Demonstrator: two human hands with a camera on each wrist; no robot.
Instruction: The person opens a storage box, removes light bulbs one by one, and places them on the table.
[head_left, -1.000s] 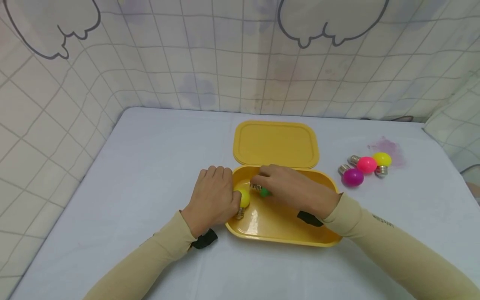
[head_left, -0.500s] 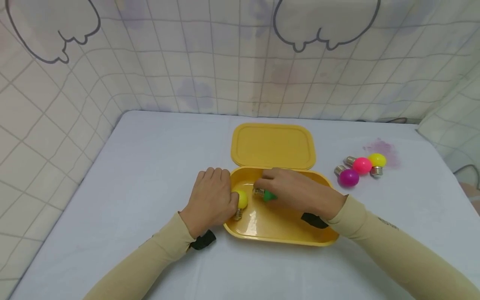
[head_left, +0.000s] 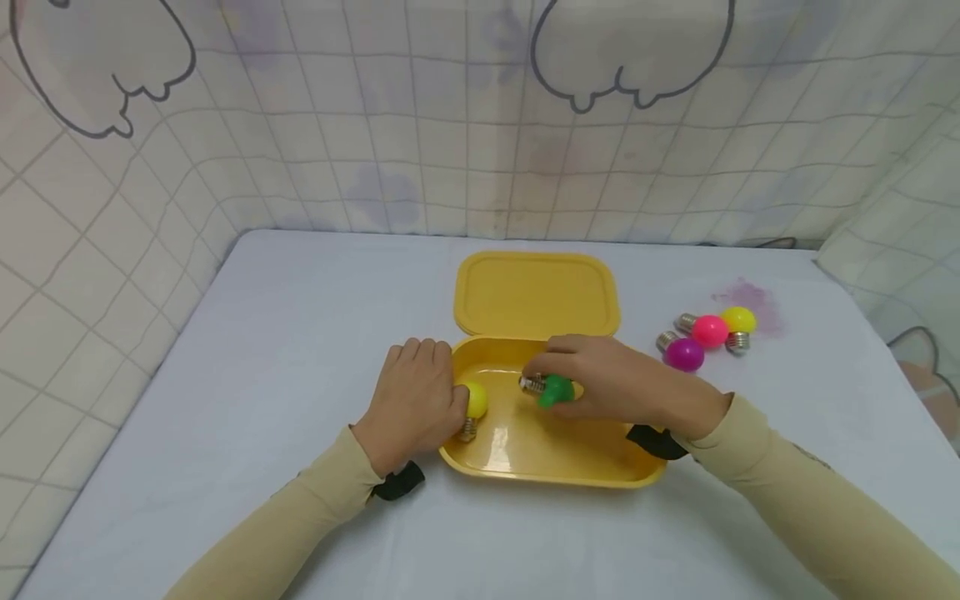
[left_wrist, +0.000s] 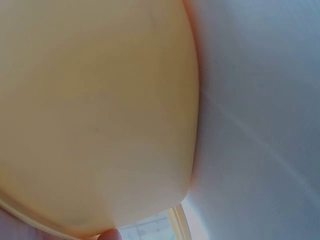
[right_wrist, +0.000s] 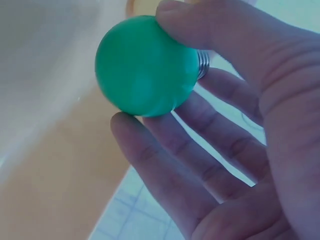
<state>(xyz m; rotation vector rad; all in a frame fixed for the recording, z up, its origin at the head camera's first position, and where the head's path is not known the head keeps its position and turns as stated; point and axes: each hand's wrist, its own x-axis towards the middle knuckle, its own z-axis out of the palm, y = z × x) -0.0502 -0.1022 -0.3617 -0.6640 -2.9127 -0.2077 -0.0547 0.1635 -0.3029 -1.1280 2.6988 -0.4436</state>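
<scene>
My left hand (head_left: pixel 415 406) grips the left edge of a yellow plastic box (head_left: pixel 555 481); in the left wrist view the box's outer wall (left_wrist: pixel 100 125) fills much of the picture, and a fingertip shows at the rim. Inside the box, by the left thumb, lies a yellow light bulb (head_left: pixel 476 401) with a metal screw base. My right hand (head_left: pixel 618 379) holds a green light bulb (head_left: pixel 557 390) over the box, its screw base pointing left. Thumb and fingertips pinch the green globe (right_wrist: pixel 142 65) in the right wrist view.
Behind the box lies a flat yellow lid (head_left: pixel 536 293). On the white tablecloth at the right lie a purple bulb (head_left: pixel 684 355), a pink bulb (head_left: pixel 709 332) and another yellow bulb (head_left: pixel 739 319). A tile-patterned curtain (head_left: pixel 465 167) hangs along the back.
My right hand has moved to the right within the box with the green bulb, and more of the bulb shows. The left hand keeps its hold on the box edge.
</scene>
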